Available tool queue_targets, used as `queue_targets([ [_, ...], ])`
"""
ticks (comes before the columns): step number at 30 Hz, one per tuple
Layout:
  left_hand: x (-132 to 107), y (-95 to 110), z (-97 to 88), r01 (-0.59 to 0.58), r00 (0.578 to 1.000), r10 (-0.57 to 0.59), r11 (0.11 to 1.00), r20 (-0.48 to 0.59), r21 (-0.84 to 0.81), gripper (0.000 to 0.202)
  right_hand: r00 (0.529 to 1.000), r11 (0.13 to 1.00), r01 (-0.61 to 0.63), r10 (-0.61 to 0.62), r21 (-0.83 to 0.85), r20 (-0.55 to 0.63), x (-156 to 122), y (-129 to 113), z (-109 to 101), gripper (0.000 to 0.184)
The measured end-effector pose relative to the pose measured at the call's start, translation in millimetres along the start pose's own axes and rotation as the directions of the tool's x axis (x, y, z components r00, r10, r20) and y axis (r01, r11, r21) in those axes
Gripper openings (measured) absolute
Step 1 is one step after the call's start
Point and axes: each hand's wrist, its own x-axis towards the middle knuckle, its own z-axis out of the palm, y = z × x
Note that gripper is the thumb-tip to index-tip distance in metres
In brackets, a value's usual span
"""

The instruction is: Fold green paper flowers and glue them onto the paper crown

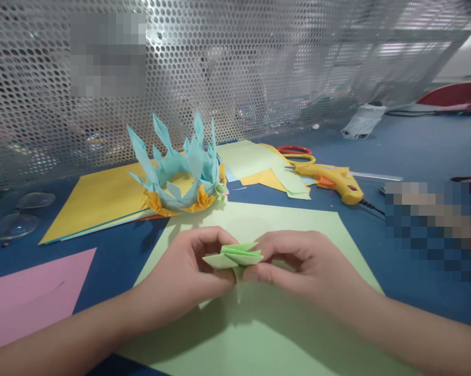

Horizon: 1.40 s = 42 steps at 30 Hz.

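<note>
A small piece of folded light-green paper (239, 256) is held between my two hands, its layered flaps upward and a narrow point hanging down. My left hand (188, 266) is closed on its left side, thumb beneath the flaps. From the right, my right hand (301, 261) pinches it between thumb and fingers. Under both hands lies a large light-green paper sheet (274, 334). Just beyond stands a folded-paper crown (176, 196) with tall blue spikes and orange paper pieces around its base.
A yellow hot glue gun (337, 180) lies at the right by scissors (298, 154) and green and yellow scraps. Yellow sheets (90, 198), eyeglasses (15, 222) and pink paper (35, 297) are on the left. A perforated metal panel (235, 68) borders the back.
</note>
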Motion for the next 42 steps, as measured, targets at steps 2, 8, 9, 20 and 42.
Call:
queue_targets([
  [2,0.1,-0.7,-0.2,0.016,1.0,-0.016,1.0,0.002,0.01,0.025,0.999,0.998,0.04,-0.041,-0.052,-0.018,0.1,-1.2,-0.7,0.013],
  [8,1.2,0.1,-2.3,-0.017,1.0,0.019,0.997,0.021,-0.076,0.013,0.995,0.993,0.094,-0.096,-0.075,-0.017,-0.4,-4.4,-4.0,0.014],
  [9,1.1,0.2,-2.5,-0.025,0.999,0.028,0.996,0.034,-0.082,0.012,0.995,0.992,0.098,-0.1,-0.083,-0.022,-0.6,-4.3,-4.1,0.014],
  [20,-1.5,1.6,-2.1,-0.033,0.999,0.032,0.998,-0.011,-0.046,0.017,0.98,0.972,-0.195,0.197,0.129,-0.001,3.4,-2.4,-1.7,0.008],
  [42,-7.0,-6.6,0.3,-0.138,0.989,0.139,0.99,-0.05,0.012,0.02,0.946,0.938,-0.323,0.317,0.123,0.068,4.6,-5.5,1.6,0.009],
])
